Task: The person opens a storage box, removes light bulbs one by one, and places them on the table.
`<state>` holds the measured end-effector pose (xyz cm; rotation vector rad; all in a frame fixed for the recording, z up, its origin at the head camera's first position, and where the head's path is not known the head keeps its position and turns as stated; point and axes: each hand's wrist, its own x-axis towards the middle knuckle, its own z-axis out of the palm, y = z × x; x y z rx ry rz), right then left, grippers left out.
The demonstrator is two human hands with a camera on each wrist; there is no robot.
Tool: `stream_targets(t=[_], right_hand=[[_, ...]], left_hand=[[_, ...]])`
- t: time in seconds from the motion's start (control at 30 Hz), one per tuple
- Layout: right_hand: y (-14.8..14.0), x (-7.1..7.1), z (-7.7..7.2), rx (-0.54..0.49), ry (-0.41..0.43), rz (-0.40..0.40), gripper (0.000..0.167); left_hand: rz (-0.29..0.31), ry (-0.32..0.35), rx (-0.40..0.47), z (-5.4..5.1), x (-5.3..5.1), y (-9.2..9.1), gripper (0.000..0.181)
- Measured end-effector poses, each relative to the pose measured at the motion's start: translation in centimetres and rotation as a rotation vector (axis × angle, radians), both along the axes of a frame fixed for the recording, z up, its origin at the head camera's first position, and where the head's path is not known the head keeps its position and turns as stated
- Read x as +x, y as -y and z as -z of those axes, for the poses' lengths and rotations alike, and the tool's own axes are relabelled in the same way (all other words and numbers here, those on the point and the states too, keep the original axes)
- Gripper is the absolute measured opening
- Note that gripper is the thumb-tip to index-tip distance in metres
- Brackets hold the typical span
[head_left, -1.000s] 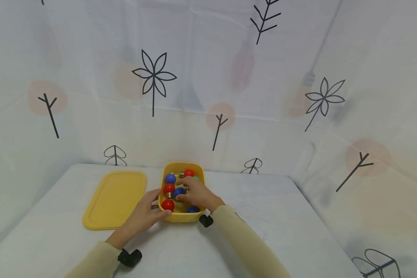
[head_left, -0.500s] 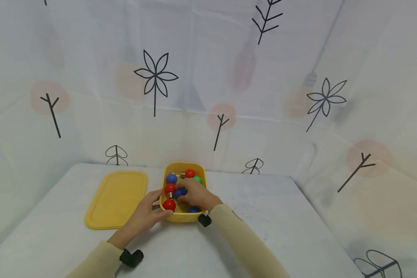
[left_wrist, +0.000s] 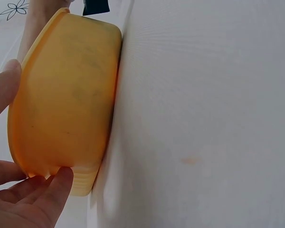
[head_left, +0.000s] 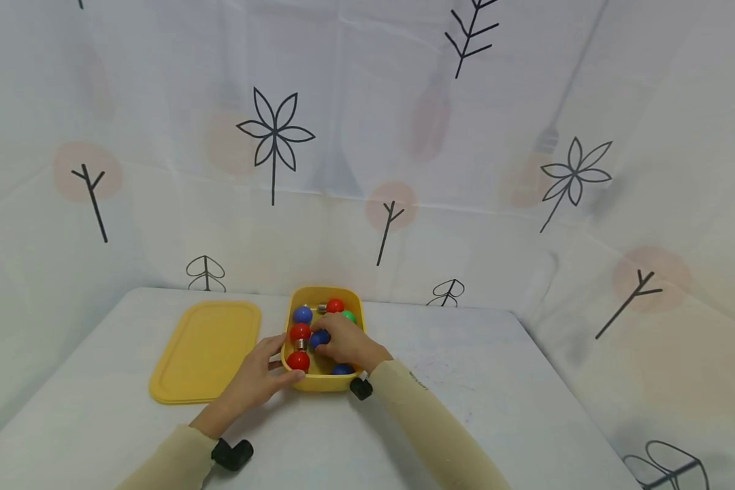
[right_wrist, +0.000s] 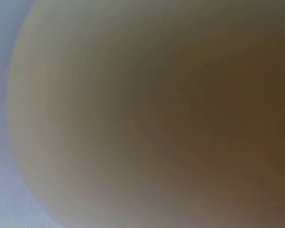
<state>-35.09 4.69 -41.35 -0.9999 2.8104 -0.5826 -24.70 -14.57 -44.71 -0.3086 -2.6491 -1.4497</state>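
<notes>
The step in hand looks like taking hold of one blue bulb (head_left: 320,338) in the middle of the yellow bin (head_left: 321,385): the right hand (head_left: 348,340) reaches in from the near right and seems to pinch it between thumb and forefinger, though the right wrist view is too blurred to confirm. The left hand (head_left: 258,373) grips the bin's near left corner, thumb on the near rim, fingers against the left wall. Two red bulbs lie close to the left of the pinched one, the nearer (head_left: 298,361) and the farther (head_left: 299,331). The next move probably calls for a steady bin and a straight lift past these neighbours; the yellow tray (head_left: 207,350) lies apart, to the left.
</notes>
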Motion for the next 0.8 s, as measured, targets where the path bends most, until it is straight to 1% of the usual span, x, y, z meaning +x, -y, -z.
stream_targets(t=[0.23,0.43,0.57,0.8], right_hand=[[-0.1,0.2,-0.3,-0.017,0.010,0.017,0.039],[-0.5,0.2,-0.4,-0.073,0.023,0.031,0.041],[-0.8,0.3,-0.5,-0.115,0.012,0.030,0.041],[-1.6,0.6,-1.3,-0.163,-0.019,0.029,0.039]], left_hand=[[0.002,0.001,-0.001,-0.1,-0.1,0.0,0.083],[0.005,0.005,0.012,-0.1,-0.2,-0.1,0.082],[0.005,0.008,0.012,-0.2,-0.2,-0.1,0.081],[0.001,0.005,0.002,-0.3,-0.1,-0.1,0.081]])
